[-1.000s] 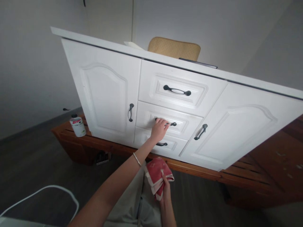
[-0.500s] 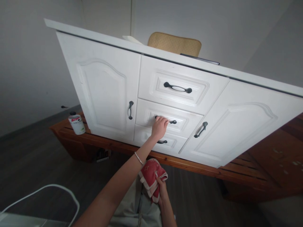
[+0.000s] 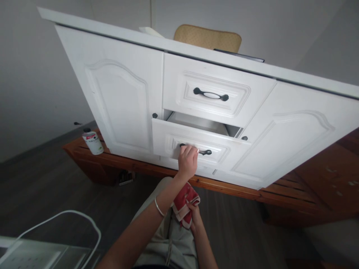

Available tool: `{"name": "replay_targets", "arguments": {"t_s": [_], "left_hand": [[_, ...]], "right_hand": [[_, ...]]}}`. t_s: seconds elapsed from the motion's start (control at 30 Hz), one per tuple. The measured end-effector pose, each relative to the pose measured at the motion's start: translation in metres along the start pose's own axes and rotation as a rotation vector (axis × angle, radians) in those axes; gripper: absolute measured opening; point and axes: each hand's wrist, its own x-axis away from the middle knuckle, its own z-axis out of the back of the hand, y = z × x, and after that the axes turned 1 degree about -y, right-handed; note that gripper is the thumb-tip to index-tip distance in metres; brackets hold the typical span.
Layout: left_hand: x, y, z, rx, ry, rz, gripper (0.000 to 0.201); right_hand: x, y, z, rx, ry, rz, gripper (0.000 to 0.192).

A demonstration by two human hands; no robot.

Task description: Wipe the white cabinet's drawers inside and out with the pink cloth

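My left hand, with a bangle on its wrist, is closed around the dark handle of the middle drawer. That drawer stands partly out of the white cabinet, and the part of its inside that shows looks bare. Lower down, near my lap, my right hand grips a folded red cloth with pale edging. The upper drawer is closed. The pulled-out drawer covers most of the drawer beneath it.
A white bottle with a dark cap stands on the wooden bench under the cabinet, at left. Behind the cabinet top rises a tan chair back. A white cable loops at lower left. Cabinet doors flank the drawers.
The middle drawer has come out toward me, pulled by my left hand on its handle. My right hand keeps hold of the cloth. The view has shifted slightly.
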Motion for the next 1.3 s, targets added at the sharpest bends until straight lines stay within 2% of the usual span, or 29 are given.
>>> {"name": "replay_targets", "arguments": {"t_s": [0.07, 0.17, 0.33, 0.47, 0.7, 0.9, 1.1, 1.3], "left_hand": [[0.012, 0.010, 0.013, 0.023, -0.006, 0.009, 0.030], [0.017, 0.017, 0.027, 0.039, -0.067, 0.021, 0.029], [0.014, 0.020, 0.036, 0.098, -0.126, 0.033, 0.030], [0.014, 0.022, 0.041, 0.150, -0.148, 0.025, 0.027], [0.013, 0.019, 0.043, 0.121, -0.166, 0.004, 0.023], [0.013, 0.020, 0.046, 0.123, -0.195, 0.001, 0.022], [0.015, 0.018, 0.046, 0.126, -0.172, -0.013, 0.020], [0.018, 0.023, 0.053, 0.145, -0.192, 0.008, 0.020]], "right_hand": [[0.003, -0.002, -0.006, -0.003, -0.036, 0.000, 0.061], [0.005, -0.003, -0.010, 0.005, -0.048, 0.012, 0.061], [0.003, -0.001, -0.004, 0.002, -0.015, 0.028, 0.060], [0.006, -0.003, -0.007, 0.026, -0.028, 0.022, 0.056], [0.013, -0.008, -0.022, 0.030, -0.049, 0.011, 0.059], [0.012, -0.007, -0.018, 0.025, -0.014, 0.040, 0.055], [0.009, -0.003, -0.016, 0.006, -0.004, 0.068, 0.061], [0.004, -0.008, -0.017, 0.128, -0.003, 0.111, 0.056]]}}
